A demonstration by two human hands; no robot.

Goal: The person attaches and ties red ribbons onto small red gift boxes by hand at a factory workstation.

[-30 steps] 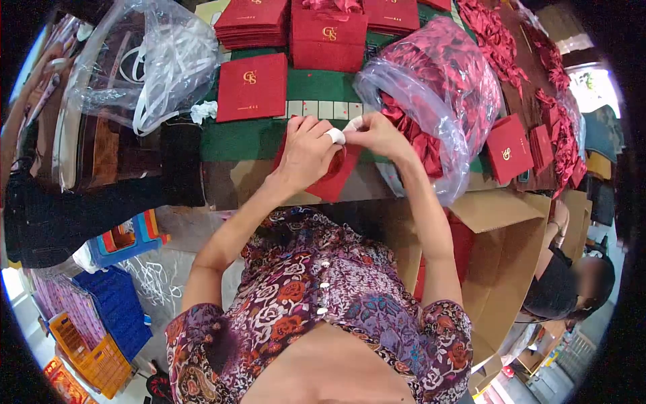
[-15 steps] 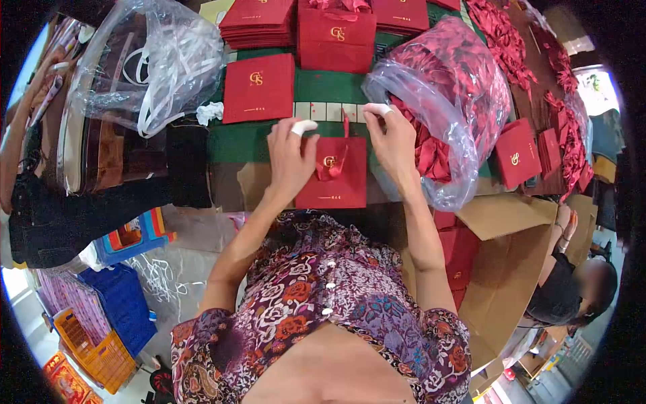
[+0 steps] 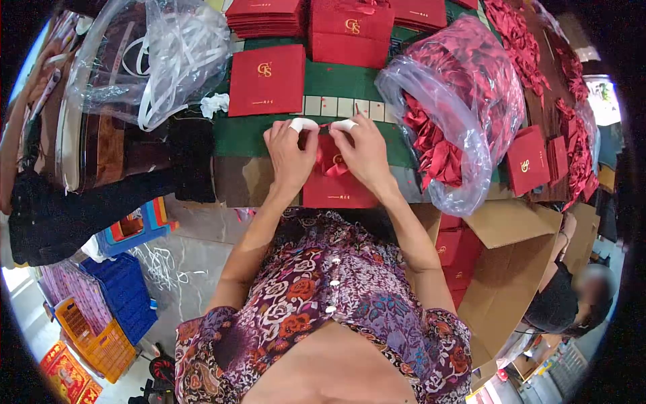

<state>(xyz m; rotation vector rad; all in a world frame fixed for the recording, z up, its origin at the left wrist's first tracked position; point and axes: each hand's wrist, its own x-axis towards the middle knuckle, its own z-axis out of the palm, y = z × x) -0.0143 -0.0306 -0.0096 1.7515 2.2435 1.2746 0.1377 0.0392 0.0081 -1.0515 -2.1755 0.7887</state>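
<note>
A red paper gift bag (image 3: 342, 194) with gold lettering lies flat at the table's near edge. Over its top edge my left hand (image 3: 291, 156) and my right hand (image 3: 363, 153) face each other, fingertips close together. Both are closed in a pinch on a red ribbon (image 3: 324, 126), a short piece of which shows between them. White covers wrap one finger of each hand. A ribbon loop hangs over the bag's gold logo; my hands partly hide the bag's upper part.
Another flat red bag (image 3: 267, 81) lies behind my left hand, near a bag stack (image 3: 264, 20). A clear plastic sack of red ribbons (image 3: 464, 101) stands right. Left is a plastic bag of white cords (image 3: 178, 54). An open cardboard box (image 3: 511, 269) holds red bags; a person (image 3: 555, 299) sits beyond.
My right hand has moved left toward my left hand, and the fingertips now meet at the ribbon above the bag. The whole view has shifted slightly.
</note>
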